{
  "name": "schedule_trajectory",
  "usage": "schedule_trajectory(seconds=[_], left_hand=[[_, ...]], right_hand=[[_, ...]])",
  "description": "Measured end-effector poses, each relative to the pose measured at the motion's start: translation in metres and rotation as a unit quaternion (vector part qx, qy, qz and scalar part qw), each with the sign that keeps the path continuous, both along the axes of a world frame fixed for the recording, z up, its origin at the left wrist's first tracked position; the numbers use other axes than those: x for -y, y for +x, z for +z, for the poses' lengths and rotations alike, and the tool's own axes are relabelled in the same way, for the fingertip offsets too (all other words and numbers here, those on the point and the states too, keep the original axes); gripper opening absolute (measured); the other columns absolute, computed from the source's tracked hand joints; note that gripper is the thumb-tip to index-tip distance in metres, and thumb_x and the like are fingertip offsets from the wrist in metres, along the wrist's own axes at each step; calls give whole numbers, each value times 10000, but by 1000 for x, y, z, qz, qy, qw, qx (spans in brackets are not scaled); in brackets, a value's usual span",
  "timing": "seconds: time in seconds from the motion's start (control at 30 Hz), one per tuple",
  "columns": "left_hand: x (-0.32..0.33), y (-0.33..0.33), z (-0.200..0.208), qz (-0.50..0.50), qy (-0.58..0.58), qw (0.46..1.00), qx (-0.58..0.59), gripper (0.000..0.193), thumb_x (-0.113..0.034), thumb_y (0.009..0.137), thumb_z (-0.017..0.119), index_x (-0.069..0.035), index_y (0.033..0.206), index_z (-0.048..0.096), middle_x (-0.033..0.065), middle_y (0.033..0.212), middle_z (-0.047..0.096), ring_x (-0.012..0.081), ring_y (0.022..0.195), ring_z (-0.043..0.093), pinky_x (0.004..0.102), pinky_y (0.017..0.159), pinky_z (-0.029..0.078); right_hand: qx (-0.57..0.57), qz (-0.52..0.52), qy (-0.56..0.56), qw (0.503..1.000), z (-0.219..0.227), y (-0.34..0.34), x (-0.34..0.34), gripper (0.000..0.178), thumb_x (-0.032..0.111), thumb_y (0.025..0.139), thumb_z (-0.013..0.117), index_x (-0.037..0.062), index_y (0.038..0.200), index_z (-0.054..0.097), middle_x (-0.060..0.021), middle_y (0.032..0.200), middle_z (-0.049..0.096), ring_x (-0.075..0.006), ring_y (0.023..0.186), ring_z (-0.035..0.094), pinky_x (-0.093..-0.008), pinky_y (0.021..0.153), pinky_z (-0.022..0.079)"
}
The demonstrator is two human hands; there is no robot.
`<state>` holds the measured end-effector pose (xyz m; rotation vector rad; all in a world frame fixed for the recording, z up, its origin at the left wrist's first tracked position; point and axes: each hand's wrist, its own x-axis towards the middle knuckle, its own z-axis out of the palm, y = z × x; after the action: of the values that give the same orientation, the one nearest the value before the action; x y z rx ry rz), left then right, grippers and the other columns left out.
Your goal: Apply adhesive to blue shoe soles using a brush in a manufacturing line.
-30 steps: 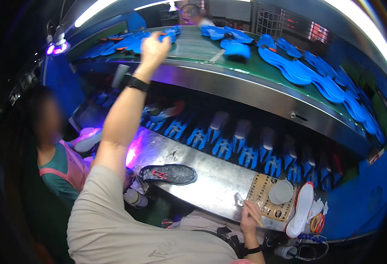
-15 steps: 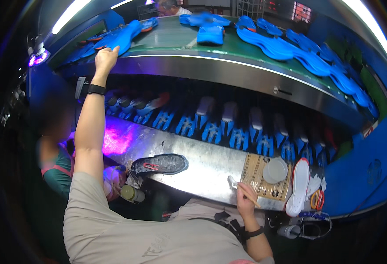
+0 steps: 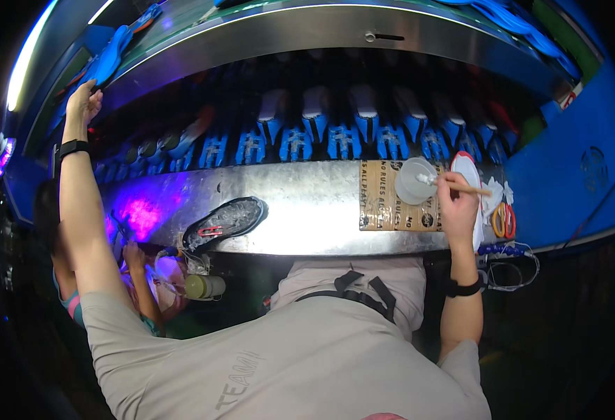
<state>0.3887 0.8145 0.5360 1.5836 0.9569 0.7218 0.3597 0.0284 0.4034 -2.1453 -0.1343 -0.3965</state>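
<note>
At the far left my left hand [image 3: 85, 103] is raised to the belt, fingers curled at the near end of a blue shoe sole [image 3: 113, 54]. The exact grip is partly hidden. My right hand [image 3: 457, 203] closes round the wooden handle of a brush [image 3: 470, 187], its whitish tip over a round pale dish [image 3: 414, 190]. That dish stands on a piece of printed cardboard [image 3: 379, 203]. Right beside this hand, partly covered by it, lies a white sole with a red rim [image 3: 467, 166]. A dark shoe [image 3: 227, 222] with a red piece on it rests on the metal bench [image 3: 307, 210].
Behind the bench runs a row of blue holders [image 3: 344, 142] with shoe parts. Above it is the metal-edged belt [image 3: 279, 35]. Orange-handled scissors [image 3: 505, 220] and crumpled white tissue [image 3: 491, 199] lie at the right. Another person's arm [image 3: 139, 276] and a capped bottle [image 3: 204, 287] are at the lower left.
My view has shifted, so the belt sits higher. My right hand has brought the brush from the bench's front edge up to the dish. My left hand stays at the blue sole.
</note>
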Motion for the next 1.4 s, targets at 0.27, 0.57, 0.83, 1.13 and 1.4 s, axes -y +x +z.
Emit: schedule_trajectory(seconds=[0.27, 0.57, 0.83, 1.13, 1.4], left_hand=[[43, -34, -20, 30, 162, 971, 175, 301, -111, 897, 646, 83, 1127, 627, 113, 949, 686, 167, 808, 698, 258, 634, 544], [221, -146, -29, 158, 306, 851, 396, 338, -87, 931, 496, 62, 1194, 648, 168, 1075, 693, 236, 939, 682, 358, 823, 578], [331, -155, -150, -343, -190, 903, 174, 256, -176, 872, 637, 24, 1019, 704, 104, 970, 699, 137, 885, 644, 268, 786, 510], [438, -187, -224, -499, -651, 537, 196, 822, -371, 916, 634, 8, 1530, 241, 285, 1455, 426, 400, 1331, 468, 519, 1116, 383], [434, -191, -208, -538, -546, 625, 149, 831, -119, 880, 678, -6, 1551, 200, 161, 1454, 453, 241, 1321, 483, 385, 1103, 398]], right_hand=[[-52, 19, -130, 990, 3, 11, -3, 161, 183, 892, 657, 25, 897, 687, -99, 676, 654, -164, 606, 629, -318, 590, 472], [-2, 0, -65, 998, -8, 10, -2, 120, 120, 904, 654, 5, 914, 685, -50, 693, 626, -103, 625, 550, -273, 596, 446], [11, 15, -13, 1000, -14, -4, -12, 123, 104, 939, 632, -8, 963, 680, 0, 775, 621, -75, 700, 537, -231, 643, 428], [-98, 159, 209, 960, -4, -55, -57, 168, 88, 960, 602, -15, 1080, 660, -48, 909, 654, -82, 806, 601, -199, 716, 459], [-128, 211, 173, 953, -11, -62, -107, 145, 0, 898, 631, -24, 1031, 685, -69, 939, 673, -125, 842, 629, -252, 794, 490]])
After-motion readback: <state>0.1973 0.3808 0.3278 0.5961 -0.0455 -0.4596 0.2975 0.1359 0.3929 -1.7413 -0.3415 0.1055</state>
